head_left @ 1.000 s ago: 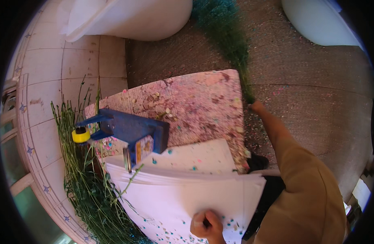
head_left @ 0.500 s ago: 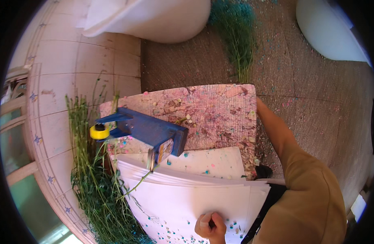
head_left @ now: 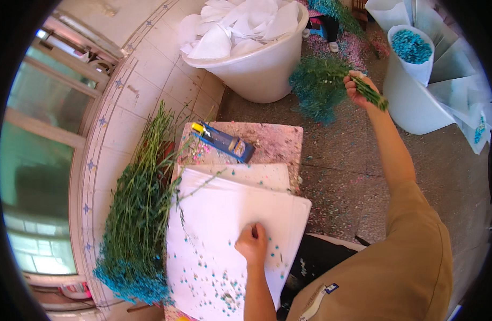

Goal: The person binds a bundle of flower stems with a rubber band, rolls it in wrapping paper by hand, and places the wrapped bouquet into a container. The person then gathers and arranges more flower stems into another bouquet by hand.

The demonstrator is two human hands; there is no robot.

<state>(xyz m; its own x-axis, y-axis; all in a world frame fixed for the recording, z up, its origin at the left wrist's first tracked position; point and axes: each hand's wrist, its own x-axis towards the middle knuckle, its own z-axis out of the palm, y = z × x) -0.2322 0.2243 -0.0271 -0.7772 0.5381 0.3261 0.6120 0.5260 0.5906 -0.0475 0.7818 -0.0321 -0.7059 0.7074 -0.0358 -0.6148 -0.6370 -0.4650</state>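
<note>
Curled hands (head_left: 252,245), feathery bunch (head_left: 319,90), smooth sheets (head_left: 214,214)

The curled fingers of my left hand (head_left: 252,243) conceal its palm; whether they enclose anything cannot be determined. My right hand (head_left: 359,90) covers the gripped section of the flower bunch (head_left: 321,88), whose blossom end is blurred. A white paper stack (head_left: 219,214) hides much of the bench (head_left: 278,136). The upper edge cuts off a second person (head_left: 330,29). A yellow item (head_left: 184,319) is truncated at the lower edge; kind unidentifiable. The specks (head_left: 227,297) on the paper are too small to identify.
</note>
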